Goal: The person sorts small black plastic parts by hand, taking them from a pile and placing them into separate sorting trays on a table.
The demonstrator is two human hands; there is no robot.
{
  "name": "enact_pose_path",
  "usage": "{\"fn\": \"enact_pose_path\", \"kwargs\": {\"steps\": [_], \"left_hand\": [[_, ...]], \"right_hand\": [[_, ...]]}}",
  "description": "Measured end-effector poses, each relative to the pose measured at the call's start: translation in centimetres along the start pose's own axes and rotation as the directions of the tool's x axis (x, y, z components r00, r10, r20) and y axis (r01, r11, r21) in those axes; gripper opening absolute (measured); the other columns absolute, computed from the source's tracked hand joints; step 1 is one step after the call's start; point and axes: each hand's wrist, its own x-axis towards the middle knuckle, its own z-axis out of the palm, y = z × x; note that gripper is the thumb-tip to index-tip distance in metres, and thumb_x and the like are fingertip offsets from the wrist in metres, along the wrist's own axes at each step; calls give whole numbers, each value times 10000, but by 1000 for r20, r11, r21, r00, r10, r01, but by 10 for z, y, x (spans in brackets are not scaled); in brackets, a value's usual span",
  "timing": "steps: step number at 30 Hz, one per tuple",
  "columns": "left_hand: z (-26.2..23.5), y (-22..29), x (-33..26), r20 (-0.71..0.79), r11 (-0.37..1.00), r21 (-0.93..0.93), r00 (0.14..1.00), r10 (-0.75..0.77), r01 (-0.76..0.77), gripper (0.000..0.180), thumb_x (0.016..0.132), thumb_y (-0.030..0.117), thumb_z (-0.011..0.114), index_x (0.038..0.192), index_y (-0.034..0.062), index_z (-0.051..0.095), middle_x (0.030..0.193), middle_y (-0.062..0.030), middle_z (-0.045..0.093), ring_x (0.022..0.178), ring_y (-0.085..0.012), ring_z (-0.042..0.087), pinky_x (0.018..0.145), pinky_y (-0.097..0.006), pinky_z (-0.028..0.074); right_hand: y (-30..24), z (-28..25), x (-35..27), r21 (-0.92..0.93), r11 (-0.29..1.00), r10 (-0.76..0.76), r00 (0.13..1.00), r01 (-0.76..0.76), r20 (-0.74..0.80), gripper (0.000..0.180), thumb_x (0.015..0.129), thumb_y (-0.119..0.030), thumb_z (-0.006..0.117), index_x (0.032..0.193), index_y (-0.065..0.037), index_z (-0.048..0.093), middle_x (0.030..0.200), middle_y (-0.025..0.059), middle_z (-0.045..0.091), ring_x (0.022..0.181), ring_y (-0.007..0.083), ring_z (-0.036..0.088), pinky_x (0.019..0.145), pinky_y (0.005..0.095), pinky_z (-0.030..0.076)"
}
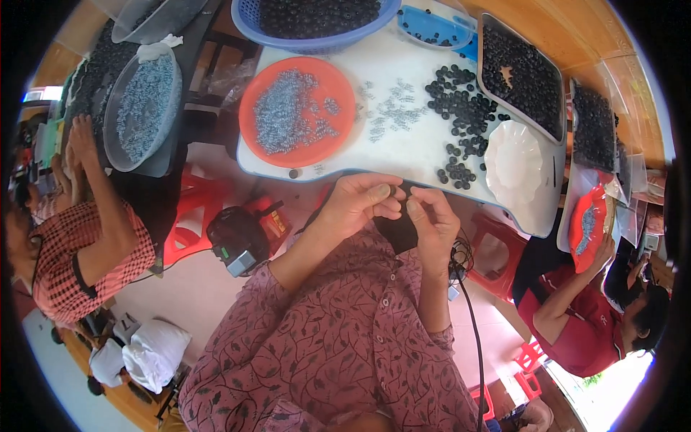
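Note:
My left hand [360,204] is closed in a pinch on a small black round part [393,191], just off the near edge of the white table [288,164]. Close beside it, my right hand [433,225] pinches with thumb and forefinger; what lies between its fingertips is too small to make out. Ahead on the left, an orange-red plate [344,119] holds many small metal springs [284,111]. More loose springs [398,109] lie on the table to its right. Black round parts [461,101] are spread over the table's right side.
A blue basket [317,45] of black parts stands at the back. At right are a metal tray [497,97] of black parts and a white scalloped dish [513,162]. A blue scoop-like tray [432,29] sits behind. Co-workers sit left [93,252] and right [576,317].

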Motion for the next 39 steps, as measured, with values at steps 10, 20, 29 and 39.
{"fn": "enact_pose_path", "kwargs": {"steps": [10, 20, 29, 39], "left_hand": [[5, 3, -1, 60, 989, -144, 997, 45, -36, 298, 957, 104, 597, 1203, -63, 600, 1009, -180, 682, 782, -156, 689, 728, -296, 611], [7, -4, 1, 19, 979, -198, 998, 52, -47, 236, 968, 109, 585, 1140, -48, 617, 942, -131, 673, 728, -116, 650, 701, -291, 606], [11, 1, 7, -39, 995, -42, 995, 92, -94, 218, 980, 128, 575, 1126, -23, 632, 943, -120, 673, 688, -97, 607, 657, -302, 587], [30, 5, 0, 36, 885, 414, 976, 217, -212, 318, 910, -15, 627, 1226, -46, 604, 992, -82, 646, 853, -148, 672, 782, -289, 575]], "right_hand": [[9, 2, 0, 39, 995, 94, 994, -92, -47, 159, 891, 30, 658, 1046, -2, 680, 970, 13, 626, 862, 66, 568, 772, 199, 453], [20, 6, 1, 74, 993, 93, 994, -89, -60, 148, 879, 51, 661, 1020, 8, 679, 974, 20, 633, 837, 72, 580, 750, 203, 468], [18, 8, -1, 99, 991, 96, 992, -88, -85, 150, 876, 57, 660, 1020, 17, 677, 961, 15, 630, 832, 72, 578, 755, 206, 469], [6, 8, -2, 130, 991, 36, 997, -27, -68, 135, 908, 23, 643, 1040, 20, 669, 995, 32, 622, 856, 87, 590, 785, 214, 482]]}}
